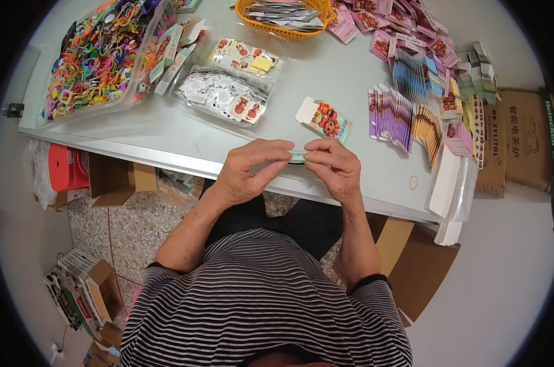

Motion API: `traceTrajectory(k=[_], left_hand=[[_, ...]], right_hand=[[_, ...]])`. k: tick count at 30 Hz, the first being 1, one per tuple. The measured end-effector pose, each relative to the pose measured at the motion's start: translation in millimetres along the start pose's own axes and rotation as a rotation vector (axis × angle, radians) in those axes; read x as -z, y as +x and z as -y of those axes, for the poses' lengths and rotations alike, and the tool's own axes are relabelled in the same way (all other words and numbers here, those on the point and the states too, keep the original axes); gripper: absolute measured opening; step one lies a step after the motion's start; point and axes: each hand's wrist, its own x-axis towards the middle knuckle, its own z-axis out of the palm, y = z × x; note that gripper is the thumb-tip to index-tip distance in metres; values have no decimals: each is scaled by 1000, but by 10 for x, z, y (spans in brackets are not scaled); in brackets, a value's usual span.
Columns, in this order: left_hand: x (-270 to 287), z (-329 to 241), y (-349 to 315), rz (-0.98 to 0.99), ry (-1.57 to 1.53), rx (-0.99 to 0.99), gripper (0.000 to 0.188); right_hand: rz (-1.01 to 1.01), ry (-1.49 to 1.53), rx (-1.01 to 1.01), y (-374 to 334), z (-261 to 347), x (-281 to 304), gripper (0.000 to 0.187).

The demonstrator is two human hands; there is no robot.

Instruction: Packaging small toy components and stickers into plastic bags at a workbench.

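The white desk (pixel 350 73) carries, at left, a clear plastic bin (pixel 106 105). Above its near edge are the left hand (pixel 251 168) and the right hand (pixel 336 168); just beyond lies a printed carton (pixel 329 120). Fingers of both hands pinch, between them, one thin pale green piece (pixel 297 155).

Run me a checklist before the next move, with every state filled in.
1. Left hand grip: ok, fingertips at the left end of the thin green piece.
2. Right hand grip: ok, fingertips at its right end.
3. Inside of that piece: cannot tell, only an edge shows.
4. Box with white flap close by: ok, lying just beyond the hands.
5. White packets uncovered: ok, exposed in their clear tub.
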Motion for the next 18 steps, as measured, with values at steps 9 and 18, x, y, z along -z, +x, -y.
traceTrajectory(k=[9,18], left_hand=[[60,124,-6,51,183,-277,25],[-57,160,-1,7,233,-333,27]], right_hand=[[12,-149,115,-46,15,-31,29],[-62,-369,236,-92,-11,-74,27]])
